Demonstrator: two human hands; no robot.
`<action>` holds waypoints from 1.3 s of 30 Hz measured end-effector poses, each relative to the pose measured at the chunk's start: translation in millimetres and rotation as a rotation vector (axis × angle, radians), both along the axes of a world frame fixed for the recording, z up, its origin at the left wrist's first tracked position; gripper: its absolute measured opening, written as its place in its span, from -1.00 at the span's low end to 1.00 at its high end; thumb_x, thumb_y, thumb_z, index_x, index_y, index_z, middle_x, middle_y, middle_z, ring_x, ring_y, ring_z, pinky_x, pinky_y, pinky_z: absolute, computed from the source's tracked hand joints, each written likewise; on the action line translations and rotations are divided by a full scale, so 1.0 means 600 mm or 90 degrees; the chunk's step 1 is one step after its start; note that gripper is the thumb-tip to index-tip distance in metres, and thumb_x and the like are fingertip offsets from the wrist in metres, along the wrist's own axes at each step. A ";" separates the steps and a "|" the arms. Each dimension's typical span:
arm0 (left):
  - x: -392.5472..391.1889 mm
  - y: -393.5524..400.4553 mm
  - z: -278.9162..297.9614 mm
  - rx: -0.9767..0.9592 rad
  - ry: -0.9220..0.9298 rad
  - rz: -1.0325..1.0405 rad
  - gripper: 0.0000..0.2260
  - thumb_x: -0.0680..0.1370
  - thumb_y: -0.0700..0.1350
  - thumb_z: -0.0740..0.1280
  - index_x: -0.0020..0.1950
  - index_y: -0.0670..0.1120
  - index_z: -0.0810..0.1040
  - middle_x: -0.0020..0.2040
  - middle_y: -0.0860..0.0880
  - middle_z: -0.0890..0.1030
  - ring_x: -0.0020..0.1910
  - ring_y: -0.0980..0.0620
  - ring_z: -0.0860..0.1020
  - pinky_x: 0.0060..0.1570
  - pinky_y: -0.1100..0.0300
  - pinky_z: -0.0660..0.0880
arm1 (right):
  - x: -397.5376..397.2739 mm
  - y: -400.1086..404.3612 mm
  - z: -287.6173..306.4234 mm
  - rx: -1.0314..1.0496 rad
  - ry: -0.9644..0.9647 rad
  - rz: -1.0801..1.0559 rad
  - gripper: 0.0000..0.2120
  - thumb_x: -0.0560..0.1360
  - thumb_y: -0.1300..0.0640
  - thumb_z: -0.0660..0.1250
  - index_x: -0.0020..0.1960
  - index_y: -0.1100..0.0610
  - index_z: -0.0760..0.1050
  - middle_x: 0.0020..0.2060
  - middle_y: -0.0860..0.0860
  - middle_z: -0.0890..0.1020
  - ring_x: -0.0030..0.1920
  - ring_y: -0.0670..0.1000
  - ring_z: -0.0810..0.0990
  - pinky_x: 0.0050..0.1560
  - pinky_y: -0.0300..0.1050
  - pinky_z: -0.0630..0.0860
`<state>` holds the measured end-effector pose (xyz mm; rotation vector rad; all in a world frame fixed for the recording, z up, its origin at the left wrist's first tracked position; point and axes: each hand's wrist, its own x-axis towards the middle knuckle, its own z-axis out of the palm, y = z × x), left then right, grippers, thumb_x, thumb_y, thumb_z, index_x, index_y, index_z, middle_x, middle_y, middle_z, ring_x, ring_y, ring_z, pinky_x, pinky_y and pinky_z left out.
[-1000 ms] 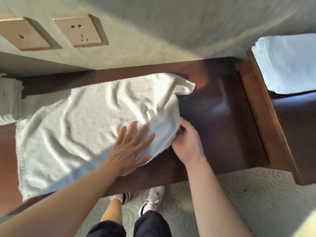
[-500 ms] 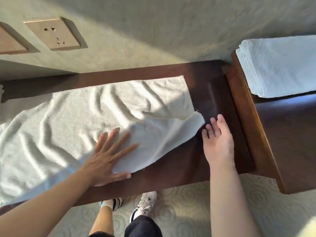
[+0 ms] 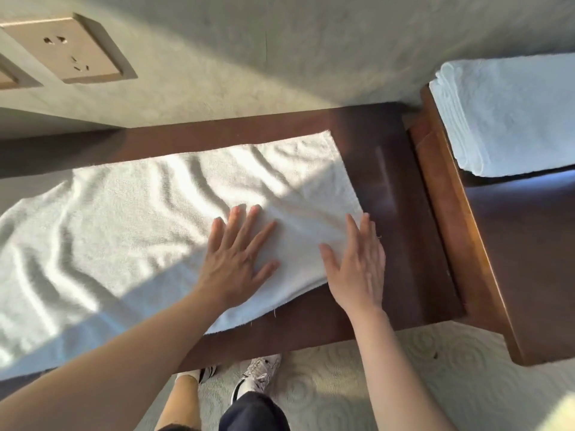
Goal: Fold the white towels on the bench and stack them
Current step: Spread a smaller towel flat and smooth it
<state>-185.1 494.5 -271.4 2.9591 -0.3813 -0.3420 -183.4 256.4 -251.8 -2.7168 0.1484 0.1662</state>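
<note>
With both the left hand and right hand flat, fingers spread and gripping nothing, on the white towel spread across the counter, sweep outward (ripples remain leftward) before folding.

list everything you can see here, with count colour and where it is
towel: 1, white, spread flat and rippled along the bench
towel stack: 1, white, folded, on the raised section at right
bench: 1, dark brown wood, along the wall
sockets: 2, beige, on the wall at upper left, one cut off by the frame edge
wall: 1, pale grey-green, behind the bench
carpet: 1, cream with swirl pattern, below the bench
shoes: 2, white with dark trim, on the carpet
left hand: 1, flat, fingers spread, on the towel
right hand: 1, flat, on the towel's right end
</note>
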 end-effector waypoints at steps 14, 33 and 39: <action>-0.006 -0.006 0.000 -0.058 -0.030 -0.011 -0.41 0.67 0.30 -0.07 0.67 0.11 0.03 0.68 0.00 -0.05 0.65 -0.10 -0.14 0.58 -0.20 -0.07 | 0.053 -0.015 0.040 -0.114 -0.039 -0.135 -0.60 0.60 0.16 0.28 0.42 0.19 0.37 0.38 0.20 0.43 0.33 0.24 0.45 0.20 0.19 0.42; 0.075 0.036 -0.014 -0.005 -0.023 0.142 -0.37 0.64 0.34 -0.13 0.67 0.13 -0.09 0.68 0.02 -0.07 0.65 -0.10 -0.14 0.59 -0.16 -0.10 | 0.147 0.072 -0.033 -0.114 -0.046 0.298 -0.40 0.68 -0.19 -0.02 0.65 -0.01 0.04 0.65 0.08 0.03 0.64 0.14 -0.06 0.60 0.23 -0.07; 0.077 0.041 -0.021 0.010 -0.033 0.134 -0.36 0.63 0.34 -0.12 0.67 0.13 -0.11 0.68 0.02 -0.12 0.65 -0.08 -0.16 0.58 -0.14 -0.14 | 0.254 0.007 -0.034 -0.161 0.015 0.100 -0.37 0.67 -0.23 -0.04 0.66 -0.05 -0.07 0.65 0.02 -0.07 0.64 0.08 -0.15 0.60 0.17 -0.19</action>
